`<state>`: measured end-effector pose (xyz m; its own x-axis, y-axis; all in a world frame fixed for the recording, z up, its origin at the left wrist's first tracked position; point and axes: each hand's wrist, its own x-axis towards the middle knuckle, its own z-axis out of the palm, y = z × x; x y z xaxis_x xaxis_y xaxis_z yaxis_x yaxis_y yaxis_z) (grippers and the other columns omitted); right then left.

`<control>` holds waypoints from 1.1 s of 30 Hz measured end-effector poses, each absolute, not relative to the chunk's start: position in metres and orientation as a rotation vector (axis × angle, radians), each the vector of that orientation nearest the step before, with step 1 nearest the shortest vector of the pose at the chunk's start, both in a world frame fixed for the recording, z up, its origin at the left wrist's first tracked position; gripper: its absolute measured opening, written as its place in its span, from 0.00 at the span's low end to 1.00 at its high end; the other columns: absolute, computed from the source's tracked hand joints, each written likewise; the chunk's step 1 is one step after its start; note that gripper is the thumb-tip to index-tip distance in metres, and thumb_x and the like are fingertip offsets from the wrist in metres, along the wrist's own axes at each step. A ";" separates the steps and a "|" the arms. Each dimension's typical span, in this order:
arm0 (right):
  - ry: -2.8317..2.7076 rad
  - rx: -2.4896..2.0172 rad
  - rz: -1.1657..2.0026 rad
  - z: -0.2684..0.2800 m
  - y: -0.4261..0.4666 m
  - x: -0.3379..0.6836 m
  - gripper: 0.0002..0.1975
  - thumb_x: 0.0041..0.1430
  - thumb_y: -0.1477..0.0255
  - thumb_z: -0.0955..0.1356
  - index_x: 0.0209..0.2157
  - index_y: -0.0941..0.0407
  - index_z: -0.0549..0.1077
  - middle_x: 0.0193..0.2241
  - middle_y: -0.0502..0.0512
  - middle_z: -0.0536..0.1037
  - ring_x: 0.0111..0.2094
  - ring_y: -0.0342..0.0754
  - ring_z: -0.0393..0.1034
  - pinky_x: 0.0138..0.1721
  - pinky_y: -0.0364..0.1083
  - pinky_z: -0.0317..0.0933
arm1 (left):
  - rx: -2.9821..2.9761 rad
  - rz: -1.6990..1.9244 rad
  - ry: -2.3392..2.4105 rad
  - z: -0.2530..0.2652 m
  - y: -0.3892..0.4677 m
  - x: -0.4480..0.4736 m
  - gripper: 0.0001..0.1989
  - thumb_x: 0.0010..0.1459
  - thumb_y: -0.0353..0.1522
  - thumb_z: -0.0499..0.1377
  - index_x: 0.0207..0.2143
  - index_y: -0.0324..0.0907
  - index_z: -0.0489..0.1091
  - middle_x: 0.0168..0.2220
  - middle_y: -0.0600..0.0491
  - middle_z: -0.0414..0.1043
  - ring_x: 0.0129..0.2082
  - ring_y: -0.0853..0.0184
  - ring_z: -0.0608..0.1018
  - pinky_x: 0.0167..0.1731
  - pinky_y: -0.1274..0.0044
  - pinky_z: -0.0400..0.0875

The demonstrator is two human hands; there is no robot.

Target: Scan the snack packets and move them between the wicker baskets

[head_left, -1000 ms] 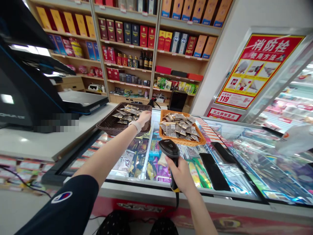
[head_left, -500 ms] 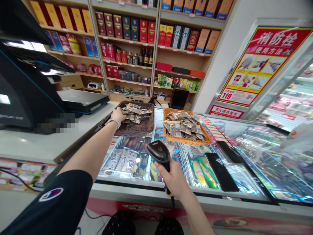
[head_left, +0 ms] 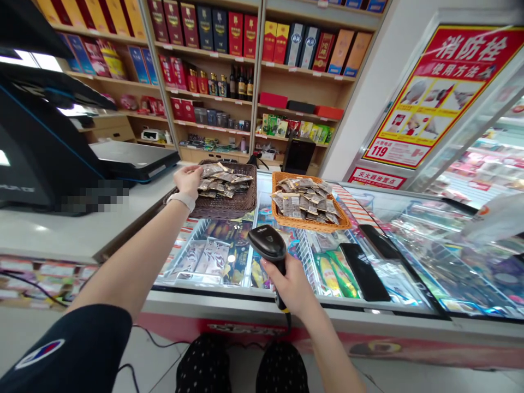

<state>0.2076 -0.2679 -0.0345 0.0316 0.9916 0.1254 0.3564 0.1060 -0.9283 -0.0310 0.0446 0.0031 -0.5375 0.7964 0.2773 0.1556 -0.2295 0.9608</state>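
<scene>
My left hand point(head_left: 188, 181) is at the left side of a dark brown wicker basket point(head_left: 242, 206), its fingers closed on a small packet point(head_left: 210, 170). Several more small flat packets point(head_left: 229, 188) lie piled in that basket. Low in the middle, my right hand point(head_left: 297, 286) grips a black barcode scanner point(head_left: 267, 244) by its handle, with the head tilted up and leftward. An orange-brown wicker basket point(head_left: 282, 219) beyond the scanner holds a heap of similar packets point(head_left: 305, 202).
Both baskets rest on a glass-topped freezer point(head_left: 196, 293) filled with packaged goods. Two black phones point(head_left: 364, 273) lie on the glass at right. At left, a counter point(head_left: 61, 234) carries a checkout scale point(head_left: 135, 158). Shelves of boxes and bottles stand behind.
My left hand has drawn slightly left and up from the pile, with a packet at its fingertips. The view has tilted down a little. My right hand keeps its hold on the barcode scanner.
</scene>
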 end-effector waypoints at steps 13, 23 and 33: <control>-1.399 -1.468 0.711 -0.034 -0.291 0.227 0.20 0.64 0.55 0.67 0.39 0.59 0.78 0.25 0.55 0.79 0.28 0.51 0.72 0.29 0.46 0.64 | 1.040 1.405 0.813 -0.081 -0.123 0.077 0.35 0.44 0.35 0.74 0.55 0.41 0.68 0.36 0.52 0.77 0.32 0.65 0.81 0.37 0.71 0.80; -1.348 -1.588 0.822 -0.056 -0.297 0.233 0.22 0.65 0.54 0.66 0.41 0.60 0.78 0.25 0.55 0.78 0.24 0.49 0.71 0.25 0.44 0.64 | 1.060 1.268 0.768 -0.105 -0.141 0.075 0.29 0.46 0.37 0.73 0.49 0.45 0.68 0.52 0.46 0.77 0.49 0.58 0.82 0.50 0.63 0.77; -1.349 -1.569 0.909 -0.057 -0.293 0.222 0.20 0.66 0.54 0.65 0.40 0.58 0.74 0.20 0.48 0.71 0.19 0.47 0.68 0.23 0.44 0.63 | 0.997 1.217 0.701 -0.106 -0.142 0.074 0.27 0.53 0.43 0.70 0.53 0.47 0.69 0.61 0.46 0.72 0.59 0.52 0.76 0.52 0.63 0.76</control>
<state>0.2218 -0.2931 -0.0572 0.1528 0.9883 0.0035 0.3676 -0.0536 -0.9284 0.0743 -0.1422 -0.1063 0.2352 0.9695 0.0688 -0.4272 0.0395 0.9033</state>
